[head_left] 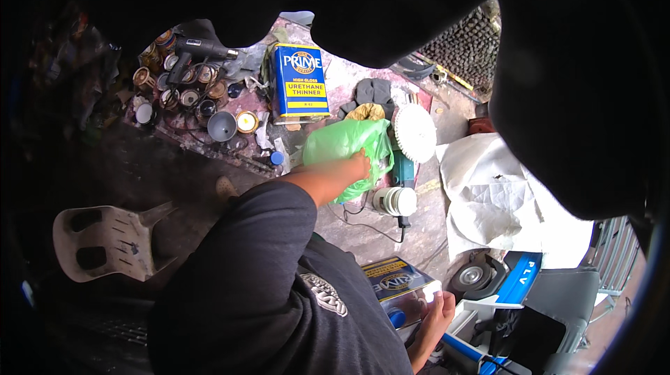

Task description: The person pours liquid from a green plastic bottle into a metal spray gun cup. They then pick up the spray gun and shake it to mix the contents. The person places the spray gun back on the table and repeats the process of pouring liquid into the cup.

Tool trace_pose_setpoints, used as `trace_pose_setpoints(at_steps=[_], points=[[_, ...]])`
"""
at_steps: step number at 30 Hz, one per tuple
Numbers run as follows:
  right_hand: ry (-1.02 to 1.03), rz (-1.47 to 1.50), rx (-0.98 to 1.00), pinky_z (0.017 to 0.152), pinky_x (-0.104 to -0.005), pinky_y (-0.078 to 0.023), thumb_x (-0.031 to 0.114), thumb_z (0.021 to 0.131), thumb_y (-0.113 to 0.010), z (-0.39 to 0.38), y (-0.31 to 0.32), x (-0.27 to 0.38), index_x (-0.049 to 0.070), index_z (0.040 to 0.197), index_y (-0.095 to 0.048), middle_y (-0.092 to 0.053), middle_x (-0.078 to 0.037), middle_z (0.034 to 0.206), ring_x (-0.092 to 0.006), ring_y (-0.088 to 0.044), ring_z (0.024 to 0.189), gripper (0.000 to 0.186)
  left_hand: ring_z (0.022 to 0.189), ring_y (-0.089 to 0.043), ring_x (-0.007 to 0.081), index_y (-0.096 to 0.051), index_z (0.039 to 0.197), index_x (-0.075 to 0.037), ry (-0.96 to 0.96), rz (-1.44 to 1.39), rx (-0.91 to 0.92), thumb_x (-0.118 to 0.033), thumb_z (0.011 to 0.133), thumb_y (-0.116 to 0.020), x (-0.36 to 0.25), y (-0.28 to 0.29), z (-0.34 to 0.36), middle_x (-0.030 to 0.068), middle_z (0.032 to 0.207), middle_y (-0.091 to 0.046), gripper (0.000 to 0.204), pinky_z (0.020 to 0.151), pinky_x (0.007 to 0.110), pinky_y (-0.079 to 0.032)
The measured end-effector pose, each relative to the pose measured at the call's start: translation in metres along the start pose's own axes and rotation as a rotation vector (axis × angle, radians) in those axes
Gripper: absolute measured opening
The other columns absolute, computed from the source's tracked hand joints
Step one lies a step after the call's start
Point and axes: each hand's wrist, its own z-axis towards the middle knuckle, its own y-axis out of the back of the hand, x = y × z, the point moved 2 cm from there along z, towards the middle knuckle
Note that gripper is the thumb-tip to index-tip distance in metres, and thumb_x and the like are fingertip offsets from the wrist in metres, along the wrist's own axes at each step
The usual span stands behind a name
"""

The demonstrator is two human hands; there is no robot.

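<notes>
My left hand (358,169) grips a light green plastic bag (333,139) on the worktable, its fingers partly hidden in the folds. Beside the bag lie a teal power polisher (403,169) with a round white pad (414,131) and a white tub (395,200). Behind it are dark gray gloves (373,90), some yellowish cloth (364,112) and an upright-printed blue and yellow metal can (300,82). Low at the right, close against my body, my right hand (436,316) holds a second metal can (399,284) with a blue cap.
Paint tins (188,96) and a black heat gun (202,49) crowd the table's left. A plastic chair (98,242) stands lower left. At the right are a white sheet (502,200) and a blue-and-white wheeled item (520,277). Black shapes block much of the upper view.
</notes>
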Motion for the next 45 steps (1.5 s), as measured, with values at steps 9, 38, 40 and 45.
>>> trace_pose_setpoints(at_steps=[9,38,40,45], points=[[-0.015,0.03,0.021,0.051,-0.0183,-0.032,0.029,0.105,-0.07,-0.001,-0.003,-0.024,0.01,0.096,-0.062,-0.058,0.006,0.075,-0.0008,-0.046,0.059,0.022,0.135,-0.056,0.0331,-0.07,0.133,-0.016,0.122,-0.051,-0.054,-0.03,0.07,-0.094,0.003,0.003,-0.06,0.0087,0.14,-0.065,0.069,0.107,0.061,-0.049],[-0.14,0.388,0.832,0.058,-0.0276,-0.051,0.031,0.101,-0.074,0.104,-0.3,0.022,0.009,0.109,-0.058,-0.063,-0.003,0.084,-0.0122,-0.064,0.071,0.028,0.123,-0.064,0.0245,-0.056,0.146,-0.001,1.226,-2.49,-1.029,-0.019,0.091,-0.074,-0.257,-0.167,-0.469,0.0116,0.136,-0.067,0.061,0.105,0.042,-0.052],[-0.033,0.35,0.937,0.059,-0.0264,-0.049,0.029,0.1,-0.074,0.083,-0.335,0.019,0.007,0.106,-0.059,-0.063,-0.002,0.081,-0.0108,-0.062,0.068,0.028,0.123,-0.064,0.0246,-0.056,0.146,-0.001,1.322,-2.436,-1.344,-0.019,0.092,-0.074,-0.291,-0.154,-0.467,0.0116,0.136,-0.066,0.06,0.106,0.042,-0.052],[-0.125,0.441,0.715,0.059,-0.0256,-0.047,0.028,0.101,-0.073,0.121,-0.325,0.016,0.003,0.105,-0.06,-0.064,-0.003,0.078,-0.0097,-0.06,0.063,0.028,0.123,-0.063,0.0248,-0.056,0.146,-0.001,1.262,-2.202,-1.342,-0.019,0.092,-0.073,-0.152,-0.102,-0.47,0.0116,0.137,-0.066,0.059,0.106,0.042,-0.051]])
